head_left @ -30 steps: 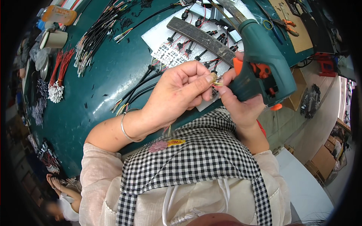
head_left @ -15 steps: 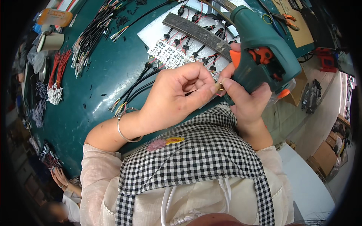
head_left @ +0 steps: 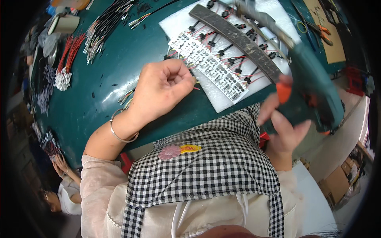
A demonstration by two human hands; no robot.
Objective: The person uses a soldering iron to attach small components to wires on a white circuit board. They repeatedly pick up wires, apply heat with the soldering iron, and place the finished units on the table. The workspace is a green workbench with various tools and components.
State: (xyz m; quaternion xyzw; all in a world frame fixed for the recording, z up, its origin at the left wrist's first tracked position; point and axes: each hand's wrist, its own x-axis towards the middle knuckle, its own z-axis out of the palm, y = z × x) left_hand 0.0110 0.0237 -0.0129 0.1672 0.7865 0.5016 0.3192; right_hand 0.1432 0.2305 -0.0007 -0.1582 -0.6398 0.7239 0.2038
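Note:
My left hand (head_left: 160, 89) is over the green tabletop, thumb and forefinger pinched on thin wires (head_left: 197, 88); small yellow and red ends stick out past the fingertips. Just right of it, a white panel of small circuit boards (head_left: 214, 71) lies on a white foam sheet (head_left: 218, 102). Gripped by my right hand (head_left: 283, 127) is a green soldering gun (head_left: 317, 79) with an orange trigger, smeared by motion, its metal front pointing to the far side. Across the foam lies a dark flat bar (head_left: 234, 39), over several black connector leads (head_left: 222, 51).
Bundles of black cables (head_left: 105, 27) and red wires with white ends (head_left: 65, 63) lie on the left. A beige cup (head_left: 64, 24) stands at the far left. Orange-handled pliers (head_left: 323, 33) lie at the far right. Another person's hands (head_left: 60, 164) are at the lower left.
My hands have come apart: the left moved left with the wires, the right moved right and down with the soldering gun. More of the circuit board panel now shows.

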